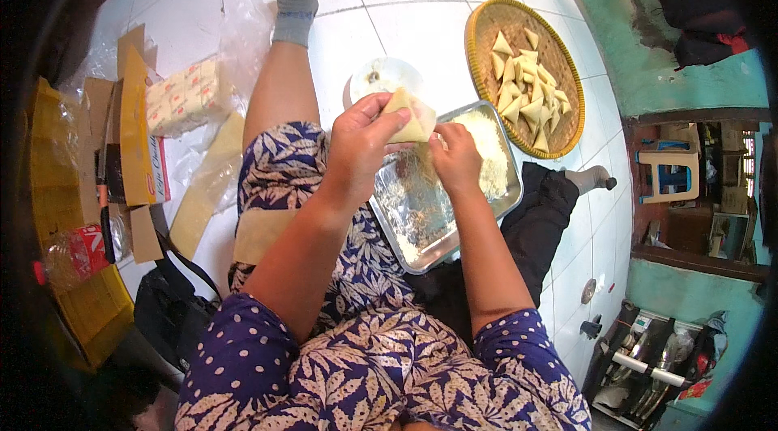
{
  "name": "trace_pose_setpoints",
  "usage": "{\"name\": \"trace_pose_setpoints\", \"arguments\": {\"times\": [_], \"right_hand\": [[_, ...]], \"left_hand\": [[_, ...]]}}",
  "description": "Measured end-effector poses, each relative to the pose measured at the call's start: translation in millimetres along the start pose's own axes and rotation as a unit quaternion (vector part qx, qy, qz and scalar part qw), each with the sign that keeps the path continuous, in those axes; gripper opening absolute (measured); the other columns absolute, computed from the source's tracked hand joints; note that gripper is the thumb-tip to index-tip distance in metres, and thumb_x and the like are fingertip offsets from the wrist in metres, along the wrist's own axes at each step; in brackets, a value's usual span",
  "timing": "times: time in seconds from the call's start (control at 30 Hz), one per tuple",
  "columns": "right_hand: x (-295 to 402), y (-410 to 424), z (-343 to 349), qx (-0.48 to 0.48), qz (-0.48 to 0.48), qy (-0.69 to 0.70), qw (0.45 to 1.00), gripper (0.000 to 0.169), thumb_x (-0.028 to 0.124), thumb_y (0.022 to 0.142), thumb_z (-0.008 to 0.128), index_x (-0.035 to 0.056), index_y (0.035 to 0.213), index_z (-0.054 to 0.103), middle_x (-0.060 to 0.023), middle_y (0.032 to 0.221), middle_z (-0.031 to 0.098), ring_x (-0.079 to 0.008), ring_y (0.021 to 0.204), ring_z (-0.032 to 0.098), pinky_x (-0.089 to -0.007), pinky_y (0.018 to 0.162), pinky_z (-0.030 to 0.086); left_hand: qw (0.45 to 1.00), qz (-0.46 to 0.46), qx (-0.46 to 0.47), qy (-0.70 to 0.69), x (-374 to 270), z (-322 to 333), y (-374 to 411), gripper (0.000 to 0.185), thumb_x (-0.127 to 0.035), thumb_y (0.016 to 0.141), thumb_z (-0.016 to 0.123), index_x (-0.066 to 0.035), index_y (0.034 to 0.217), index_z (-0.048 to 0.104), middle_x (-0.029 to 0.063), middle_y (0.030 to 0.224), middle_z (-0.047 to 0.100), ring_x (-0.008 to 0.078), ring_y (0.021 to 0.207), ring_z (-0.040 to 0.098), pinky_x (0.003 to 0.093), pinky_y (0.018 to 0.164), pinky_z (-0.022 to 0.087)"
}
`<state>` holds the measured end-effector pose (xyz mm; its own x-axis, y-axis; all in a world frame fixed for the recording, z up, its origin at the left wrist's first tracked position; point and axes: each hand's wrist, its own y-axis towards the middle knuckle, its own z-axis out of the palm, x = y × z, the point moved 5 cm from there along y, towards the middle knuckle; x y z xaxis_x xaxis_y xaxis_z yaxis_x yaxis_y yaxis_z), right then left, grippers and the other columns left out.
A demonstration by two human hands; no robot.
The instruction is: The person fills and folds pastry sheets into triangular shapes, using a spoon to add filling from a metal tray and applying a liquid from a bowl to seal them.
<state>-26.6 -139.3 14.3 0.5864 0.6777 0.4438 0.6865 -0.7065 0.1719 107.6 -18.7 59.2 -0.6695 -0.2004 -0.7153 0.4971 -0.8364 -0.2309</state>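
Observation:
My left hand (pixel 358 148) holds a pale folded pastry wrapper (pixel 412 118), thumb across its front. At the wrapper's lower right edge, the fingers of my right hand (pixel 456 154) pinch it. Under both hands a rectangular metal tray (pixel 419 245) rests tilted against my legs. Grated cheese (pixel 493 157) is heaped at its far right end, with loose shreds nearer me. Behind the wrapper stands a white bowl (pixel 389 74), its contents unclear. A flat strip of wrapper (pixel 262 236) lies over my left thigh.
To the right, a round woven bamboo tray (pixel 477 75) holds several folded pastry triangles (pixel 530 88). At left are a cardboard box (pixel 137 133), a wrapped block pack (pixel 184 97), another wrapper strip (pixel 203 185), a plastic bottle (pixel 76 255) and a black bag (pixel 173 303).

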Motion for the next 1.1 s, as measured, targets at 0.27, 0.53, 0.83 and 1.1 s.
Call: {"name": "trace_pose_setpoints", "arguments": {"times": [0.27, 0.53, 0.83, 1.1], "right_hand": [[21, 38, 34, 0.148, 0.039, -0.243, 0.958, 0.020, 0.016, 0.075, 0.051, 0.0077, 0.091, 0.060, -0.0139, 0.089, 0.060, -0.0309, 0.082, 0.061, -0.0416, 0.070, 0.049], [15, 28, -9, 0.019, 0.018, -0.217, 0.976, 0.018, 0.013, 0.075, 0.048, 0.0086, 0.090, 0.057, -0.0114, 0.090, 0.059, -0.0286, 0.077, 0.060, -0.0378, 0.065, 0.048], [-34, 18, -16, 0.022, 0.195, 0.279, 0.940, 0.019, 0.011, 0.072, 0.052, 0.0057, 0.086, 0.064, -0.0019, 0.068, 0.058, -0.0110, 0.065, 0.052, -0.0254, 0.062, 0.041], [0, 14, -12, 0.040, 0.143, 0.171, 0.974, 0.023, 0.015, 0.070, 0.050, 0.0090, 0.087, 0.064, -0.0082, 0.085, 0.062, -0.0242, 0.078, 0.059, -0.0317, 0.072, 0.045]], "left_hand": [[0.974, -0.087, -0.089, -0.190, 26, -27, 16, 0.034, -0.015, 0.085, 0.054, -0.004, 0.116, 0.047, 0.0108, 0.109, 0.054, 0.0234, 0.102, 0.055, 0.0377, 0.082, 0.051], [0.972, -0.067, -0.125, -0.186, 41, -43, 35, 0.032, -0.014, 0.087, 0.051, -0.006, 0.118, 0.048, 0.0082, 0.111, 0.053, 0.0221, 0.104, 0.052, 0.0368, 0.087, 0.046], [0.970, -0.058, -0.158, -0.177, 53, -50, 41, 0.036, -0.012, 0.084, 0.055, -0.003, 0.118, 0.048, 0.0093, 0.108, 0.054, 0.0220, 0.102, 0.053, 0.0371, 0.087, 0.045], [0.973, -0.091, -0.130, -0.165, 53, -37, 37, 0.036, -0.012, 0.085, 0.054, 0.001, 0.118, 0.046, 0.0115, 0.108, 0.054, 0.0236, 0.101, 0.054, 0.0396, 0.090, 0.044]]}}
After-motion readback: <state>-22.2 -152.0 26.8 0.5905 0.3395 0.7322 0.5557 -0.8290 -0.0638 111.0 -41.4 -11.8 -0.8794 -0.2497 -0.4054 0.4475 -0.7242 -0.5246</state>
